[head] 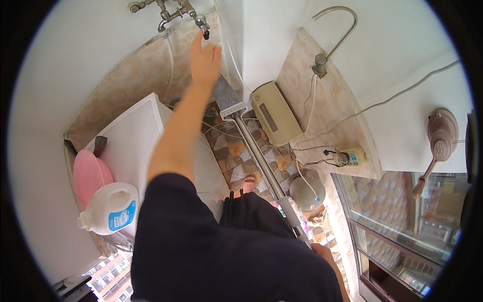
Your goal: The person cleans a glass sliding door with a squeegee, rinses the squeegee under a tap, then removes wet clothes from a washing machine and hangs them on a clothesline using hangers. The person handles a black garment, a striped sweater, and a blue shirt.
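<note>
My left hand (206,62) is raised at the upper left, index finger stretched to a chrome wall tap (202,25); whether the fingertip touches it is hard to tell. The thumb stands apart and nothing shows in that hand. At the lower right my right hand (320,252) is closed around the grip end of a flat mop's steel pole (260,158), partly hidden by my dark shirt. The pole slants up to the white mop head (233,110), whose grey pad (226,93) lies beyond it, just below my left hand.
A white appliance top (132,128) at left holds a pink basin (88,175) and a white detergent jug (113,207). To the right are a beige wall unit (277,113), a power strip (354,156), a round grey container (307,190) and loose cables above the patterned floor (236,149).
</note>
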`<action>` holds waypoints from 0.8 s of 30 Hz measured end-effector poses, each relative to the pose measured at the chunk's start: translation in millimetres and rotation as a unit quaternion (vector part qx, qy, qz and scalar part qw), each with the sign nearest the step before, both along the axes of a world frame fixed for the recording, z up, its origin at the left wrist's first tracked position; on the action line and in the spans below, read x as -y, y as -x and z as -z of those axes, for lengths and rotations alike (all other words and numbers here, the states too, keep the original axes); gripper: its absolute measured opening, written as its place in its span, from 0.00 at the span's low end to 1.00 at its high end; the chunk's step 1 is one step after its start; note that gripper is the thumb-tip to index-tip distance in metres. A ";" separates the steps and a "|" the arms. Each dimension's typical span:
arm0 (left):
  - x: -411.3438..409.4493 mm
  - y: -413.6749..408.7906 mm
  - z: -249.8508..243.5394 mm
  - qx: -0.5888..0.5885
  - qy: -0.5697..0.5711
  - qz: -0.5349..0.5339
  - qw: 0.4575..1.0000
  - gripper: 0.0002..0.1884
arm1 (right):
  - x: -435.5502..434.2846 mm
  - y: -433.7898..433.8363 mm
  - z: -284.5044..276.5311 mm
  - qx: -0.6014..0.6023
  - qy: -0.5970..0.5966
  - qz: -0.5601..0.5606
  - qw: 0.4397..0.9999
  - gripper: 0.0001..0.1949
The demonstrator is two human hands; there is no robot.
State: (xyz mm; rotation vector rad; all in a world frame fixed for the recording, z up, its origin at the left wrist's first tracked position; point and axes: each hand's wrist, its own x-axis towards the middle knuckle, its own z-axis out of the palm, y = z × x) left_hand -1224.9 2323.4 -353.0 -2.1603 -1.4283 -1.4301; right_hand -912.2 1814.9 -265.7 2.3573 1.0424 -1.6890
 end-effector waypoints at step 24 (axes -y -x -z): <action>364.9 -169.3 164.4 0.622 0.625 -0.036 0.470 0.08 | 190.2 -81.5 -62.1 0.073 -0.046 -0.042 0.995 0.14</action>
